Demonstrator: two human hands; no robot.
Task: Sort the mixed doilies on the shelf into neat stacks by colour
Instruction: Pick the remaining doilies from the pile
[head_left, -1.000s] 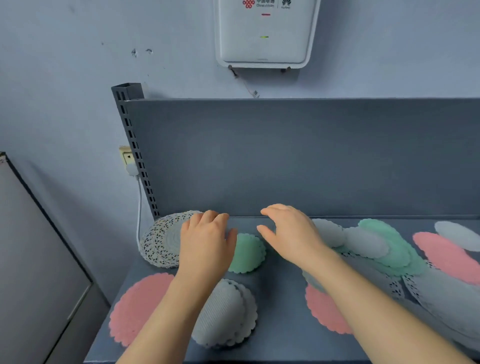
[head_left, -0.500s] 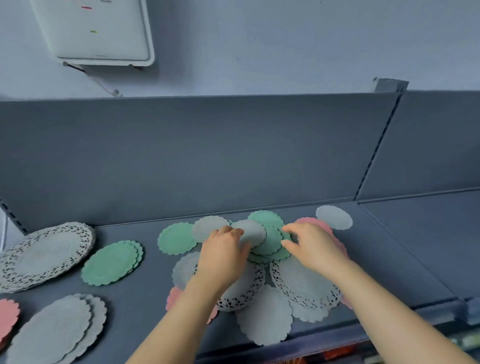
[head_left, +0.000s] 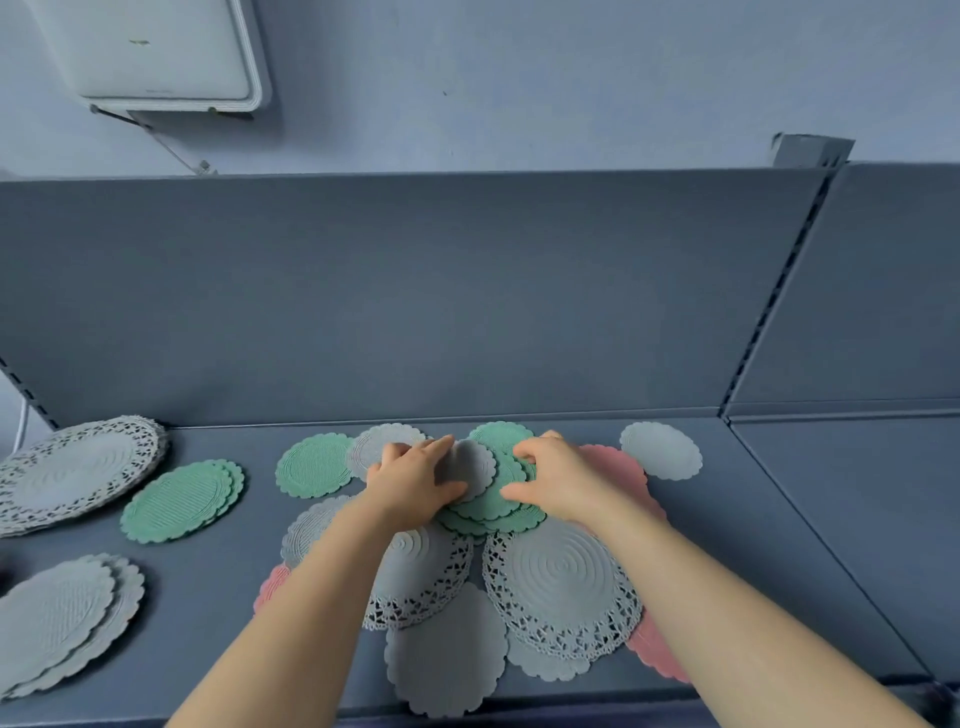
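Grip, left: left hand (head_left: 415, 486) pinches the small grey doily (head_left: 475, 465) by its left edge, with the fingers over the top and the thumb at the near side.
Grip, right: right hand (head_left: 566, 483) curls its fingers onto the far edge of the green doilies (head_left: 493, 506), thumb at their near edge. Whether any doily is lifted I cannot tell.
Changed: a second ago both hands were over the sorted green stack (head_left: 182, 501), well left of the mixed heap (head_left: 561, 577). They have since crossed to the heap and closed on its top layer.
Heap: it lies on the shelf (head_left: 779, 571), with the greens at its far middle, lace and plain grey at the near side, and a pink doily (head_left: 618, 465) showing at its right.
Left of heap: a loose green doily (head_left: 314, 465) lies just beside it. Well apart lie the green stack, a lace stack (head_left: 78, 473) and a plain grey stack (head_left: 62, 618).
Meaning: one drop-off looks finished and a new pick has begun. The grey piece probably has to come off before the greens can go over together.
Progress: most of the heap is unsorted.
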